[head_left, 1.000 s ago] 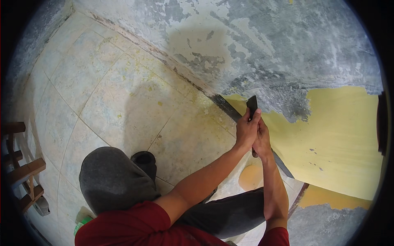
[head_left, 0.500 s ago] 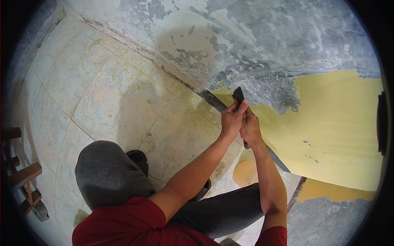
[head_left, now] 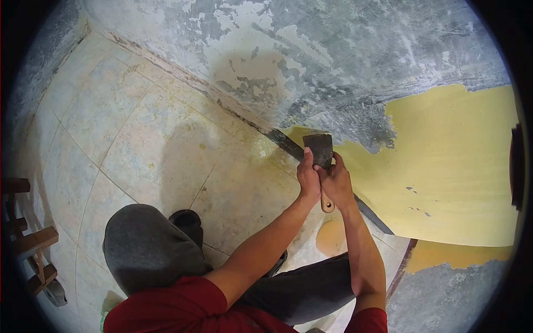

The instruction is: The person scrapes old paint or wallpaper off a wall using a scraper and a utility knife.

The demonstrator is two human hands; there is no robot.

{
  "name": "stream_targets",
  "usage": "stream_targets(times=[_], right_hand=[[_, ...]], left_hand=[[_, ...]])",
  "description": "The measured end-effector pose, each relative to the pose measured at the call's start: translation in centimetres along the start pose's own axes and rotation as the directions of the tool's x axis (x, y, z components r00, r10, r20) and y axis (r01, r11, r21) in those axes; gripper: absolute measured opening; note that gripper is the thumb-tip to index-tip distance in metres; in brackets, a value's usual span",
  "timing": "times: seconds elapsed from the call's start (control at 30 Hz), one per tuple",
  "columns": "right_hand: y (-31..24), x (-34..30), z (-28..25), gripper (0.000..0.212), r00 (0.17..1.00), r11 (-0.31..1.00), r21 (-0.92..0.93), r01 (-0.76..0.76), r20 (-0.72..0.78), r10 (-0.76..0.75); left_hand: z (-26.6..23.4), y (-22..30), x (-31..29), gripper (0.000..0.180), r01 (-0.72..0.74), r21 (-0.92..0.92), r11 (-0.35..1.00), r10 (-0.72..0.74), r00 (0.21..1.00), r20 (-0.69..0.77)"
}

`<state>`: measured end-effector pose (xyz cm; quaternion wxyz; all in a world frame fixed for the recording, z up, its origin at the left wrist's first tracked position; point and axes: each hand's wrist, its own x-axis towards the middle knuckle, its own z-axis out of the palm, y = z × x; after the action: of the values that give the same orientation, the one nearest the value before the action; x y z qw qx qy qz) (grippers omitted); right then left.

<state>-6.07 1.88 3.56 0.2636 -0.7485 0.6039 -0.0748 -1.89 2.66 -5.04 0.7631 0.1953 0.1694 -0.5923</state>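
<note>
Both my hands grip a paint scraper (head_left: 318, 148) with a wide dark blade and a light wooden handle that has a hole at its end. My left hand (head_left: 308, 180) has its thumb laid along the blade's left side. Wrapped round the handle and the base of the blade is my right hand (head_left: 336, 180). The blade's far edge lies at the lower part of the wall, by a strip of yellow paint (head_left: 438, 166). Above it the wall shows bare grey plaster (head_left: 355, 66) with whitish patches. Whether the edge touches the wall I cannot tell.
Pale floor tiles (head_left: 133, 150) carry scattered yellow flakes along the wall's foot. A dark skirting strip (head_left: 286, 145) runs under the paint. A wooden piece of furniture (head_left: 36, 242) stands at the left rim. A round tan object (head_left: 331, 237) lies near my leg.
The scraper has turned so that its broad blade face shows instead of its narrow side. My hands have shifted slightly down and to the left, still gripping it.
</note>
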Motion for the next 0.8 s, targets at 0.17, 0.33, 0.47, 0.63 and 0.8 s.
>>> stream_targets(times=[0.17, 0.33, 0.47, 0.63, 0.8], right_hand=[[2.8, -0.1, -0.9, 0.030, 0.979, 0.928, 0.341, -0.150, 0.184, 0.090], [1.5, -2.2, -3.9, 0.025, 0.924, 0.916, 0.352, -0.191, 0.379, 0.047], [2.3, -3.2, -5.6, 0.027, 0.825, 0.949, 0.153, -0.276, 0.544, 0.152], [2.5, -2.2, -4.9, 0.030, 0.875, 0.965, 0.107, -0.238, 0.455, 0.166], [3.4, 0.7, -2.4, 0.027, 0.982, 0.984, -0.064, 0.165, 0.108, -0.157]], left_hand=[[-1.6, -0.5, 1.5, 0.029, 0.143, -0.107, 0.984, -0.117, 0.969, 0.217], [-2.6, 3.3, 3.3, 0.026, 0.250, 0.194, 0.949, -0.313, 0.834, 0.455], [-2.6, 3.7, 4.4, 0.026, 0.131, 0.467, 0.875, -0.371, 0.800, 0.471], [-0.7, 1.7, 3.7, 0.025, -0.117, 0.257, 0.959, 0.073, 0.982, 0.176], [-0.4, -1.9, 0.4, 0.048, -0.112, 0.209, 0.972, 0.109, 0.994, 0.028]])
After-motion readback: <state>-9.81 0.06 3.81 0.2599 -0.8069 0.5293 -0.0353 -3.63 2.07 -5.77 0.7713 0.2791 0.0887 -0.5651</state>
